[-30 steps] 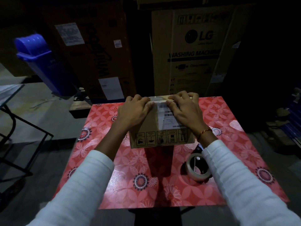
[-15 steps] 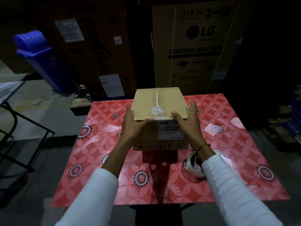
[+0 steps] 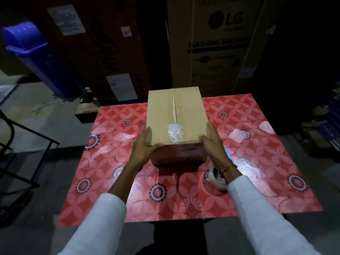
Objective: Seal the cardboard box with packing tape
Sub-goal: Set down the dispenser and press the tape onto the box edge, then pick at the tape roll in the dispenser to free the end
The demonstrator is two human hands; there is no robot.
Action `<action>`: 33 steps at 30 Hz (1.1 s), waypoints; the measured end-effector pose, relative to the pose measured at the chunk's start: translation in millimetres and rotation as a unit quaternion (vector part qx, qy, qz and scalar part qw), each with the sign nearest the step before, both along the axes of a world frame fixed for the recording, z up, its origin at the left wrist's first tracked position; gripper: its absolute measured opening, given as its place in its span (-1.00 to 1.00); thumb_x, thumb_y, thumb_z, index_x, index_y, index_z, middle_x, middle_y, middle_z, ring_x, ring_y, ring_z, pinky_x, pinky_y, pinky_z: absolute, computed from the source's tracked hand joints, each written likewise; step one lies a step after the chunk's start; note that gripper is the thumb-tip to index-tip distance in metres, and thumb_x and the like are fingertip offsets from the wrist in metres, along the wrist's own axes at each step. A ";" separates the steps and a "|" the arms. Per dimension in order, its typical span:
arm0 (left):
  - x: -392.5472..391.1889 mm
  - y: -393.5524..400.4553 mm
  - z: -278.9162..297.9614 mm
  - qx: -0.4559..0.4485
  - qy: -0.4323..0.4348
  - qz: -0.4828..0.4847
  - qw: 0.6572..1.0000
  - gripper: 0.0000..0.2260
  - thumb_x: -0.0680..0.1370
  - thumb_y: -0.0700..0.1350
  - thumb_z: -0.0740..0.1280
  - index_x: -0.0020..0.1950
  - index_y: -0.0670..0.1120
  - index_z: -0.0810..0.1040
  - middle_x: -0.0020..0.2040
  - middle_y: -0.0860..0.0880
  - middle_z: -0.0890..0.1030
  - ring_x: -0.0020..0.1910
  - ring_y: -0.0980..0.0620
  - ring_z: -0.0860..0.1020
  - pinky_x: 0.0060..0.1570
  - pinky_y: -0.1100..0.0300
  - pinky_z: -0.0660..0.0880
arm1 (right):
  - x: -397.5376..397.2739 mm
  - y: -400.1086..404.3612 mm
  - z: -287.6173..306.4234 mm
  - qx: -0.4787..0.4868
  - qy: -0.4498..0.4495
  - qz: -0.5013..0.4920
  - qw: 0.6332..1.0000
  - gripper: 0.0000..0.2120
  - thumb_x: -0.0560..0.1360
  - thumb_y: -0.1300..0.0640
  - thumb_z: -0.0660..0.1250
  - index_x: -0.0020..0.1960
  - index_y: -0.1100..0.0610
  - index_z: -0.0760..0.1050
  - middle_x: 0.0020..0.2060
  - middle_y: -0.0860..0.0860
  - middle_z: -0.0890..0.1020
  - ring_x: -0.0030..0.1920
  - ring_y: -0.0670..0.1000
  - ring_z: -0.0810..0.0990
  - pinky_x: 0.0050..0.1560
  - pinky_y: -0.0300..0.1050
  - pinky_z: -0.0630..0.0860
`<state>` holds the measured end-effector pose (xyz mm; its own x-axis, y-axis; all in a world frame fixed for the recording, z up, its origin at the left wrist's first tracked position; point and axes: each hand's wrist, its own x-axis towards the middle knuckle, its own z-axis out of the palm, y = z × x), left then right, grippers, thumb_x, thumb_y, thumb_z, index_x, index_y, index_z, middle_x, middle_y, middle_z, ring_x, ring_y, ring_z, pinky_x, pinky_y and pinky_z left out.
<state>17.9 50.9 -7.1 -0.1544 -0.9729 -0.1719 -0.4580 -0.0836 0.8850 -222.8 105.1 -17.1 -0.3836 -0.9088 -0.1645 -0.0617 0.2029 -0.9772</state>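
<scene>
A brown cardboard box (image 3: 189, 115) stands on the red flowered table (image 3: 110, 173), flaps closed, with a centre seam slightly open at the far end. A crumpled patch of clear tape (image 3: 174, 132) sits on the near part of the seam. My left hand (image 3: 145, 146) grips the box's near left corner, thumb along the front edge. My right hand (image 3: 211, 144) presses the near right side. A roll of clear packing tape (image 3: 214, 178) lies on the table under my right wrist, partly hidden.
Large cartons stand behind the table, one printed LG washing machine (image 3: 220, 45). A blue plastic bin (image 3: 36, 59) leans at the left. A black metal frame (image 3: 22, 144) stands on the floor to the left. A small blue object (image 3: 228, 153) peeks beside my right hand.
Both hands came off the top of the box and now grip its near sides. The box top now faces up and sits a little farther from me.
</scene>
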 end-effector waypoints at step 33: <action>-85.2 6.1 3.6 -0.280 -0.125 -0.191 0.932 -0.76 0.63 -0.08 0.32 0.22 -0.19 0.60 0.11 -0.12 0.60 0.13 -0.07 0.52 0.13 0.13 0.48 | -83.8 85.7 -91.1 0.232 0.290 -0.027 0.928 -0.81 0.57 0.10 0.37 0.01 0.24 0.61 -0.03 0.21 0.66 0.02 0.26 0.61 -0.15 -0.04 0.35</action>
